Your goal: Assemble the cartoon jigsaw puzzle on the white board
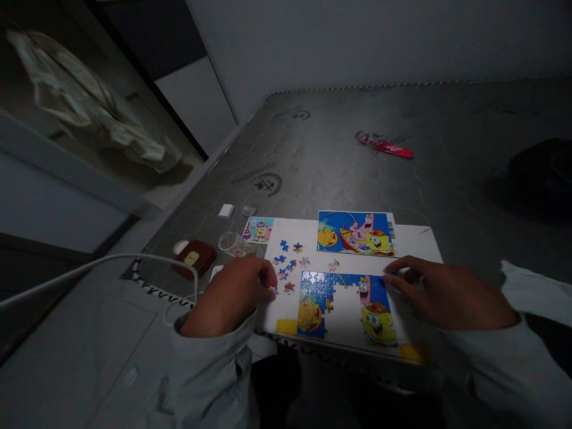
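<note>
Across the lower middle, the left hand (pixel 232 298) pinches a small puzzle piece (pixel 272 290) near loose pieces (pixel 286 262), while the right hand (pixel 447 293), fingers loosely spread and holding nothing, touches the half-built puzzle (pixel 346 307).

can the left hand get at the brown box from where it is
Probably yes: the left hand sits close by the brown box, with only a short stretch between them. A white cable loops past the box's near side and may need avoiding.
</note>
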`<state>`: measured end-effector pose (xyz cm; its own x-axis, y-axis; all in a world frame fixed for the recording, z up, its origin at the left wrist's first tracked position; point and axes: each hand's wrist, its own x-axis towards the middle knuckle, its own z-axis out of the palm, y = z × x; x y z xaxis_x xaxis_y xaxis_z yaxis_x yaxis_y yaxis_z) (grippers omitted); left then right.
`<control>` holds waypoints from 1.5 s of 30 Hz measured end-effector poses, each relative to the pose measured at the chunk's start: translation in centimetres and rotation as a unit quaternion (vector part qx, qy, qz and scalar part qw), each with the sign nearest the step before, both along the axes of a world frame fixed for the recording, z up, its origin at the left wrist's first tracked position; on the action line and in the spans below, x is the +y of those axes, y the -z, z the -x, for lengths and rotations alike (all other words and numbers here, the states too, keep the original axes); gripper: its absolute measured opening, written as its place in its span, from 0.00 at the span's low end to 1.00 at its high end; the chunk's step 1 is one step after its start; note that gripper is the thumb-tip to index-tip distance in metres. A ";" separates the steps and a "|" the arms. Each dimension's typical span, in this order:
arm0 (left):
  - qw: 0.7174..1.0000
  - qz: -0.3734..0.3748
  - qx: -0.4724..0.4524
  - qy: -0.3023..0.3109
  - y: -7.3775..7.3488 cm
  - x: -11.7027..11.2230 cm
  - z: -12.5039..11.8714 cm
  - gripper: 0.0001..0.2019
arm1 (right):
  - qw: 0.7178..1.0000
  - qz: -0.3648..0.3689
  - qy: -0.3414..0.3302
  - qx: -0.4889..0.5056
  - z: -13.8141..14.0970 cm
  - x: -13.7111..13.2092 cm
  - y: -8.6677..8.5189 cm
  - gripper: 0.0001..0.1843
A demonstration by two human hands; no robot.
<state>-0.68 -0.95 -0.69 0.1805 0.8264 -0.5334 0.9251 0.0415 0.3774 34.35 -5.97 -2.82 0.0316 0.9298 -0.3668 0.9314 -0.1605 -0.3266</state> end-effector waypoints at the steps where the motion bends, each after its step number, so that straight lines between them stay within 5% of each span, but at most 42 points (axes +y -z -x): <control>1: 1.000 0.001 0.000 -0.003 0.1 0.0 0.1 0.06 | 1.000 -0.003 0.002 -0.001 0.1 0.0 0.0 0.22; 45: 1.000 0.017 0.000 -0.001 0.1 0.0 0.3 0.06 | 1.000 0.001 0.023 -0.012 0.4 -0.1 -0.1 0.21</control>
<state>-0.96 -0.93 -0.74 0.1794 0.8076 -0.5618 0.9253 0.0555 0.3751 33.99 -6.05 -2.75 0.0833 0.9263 -0.3674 0.9309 -0.2039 -0.3029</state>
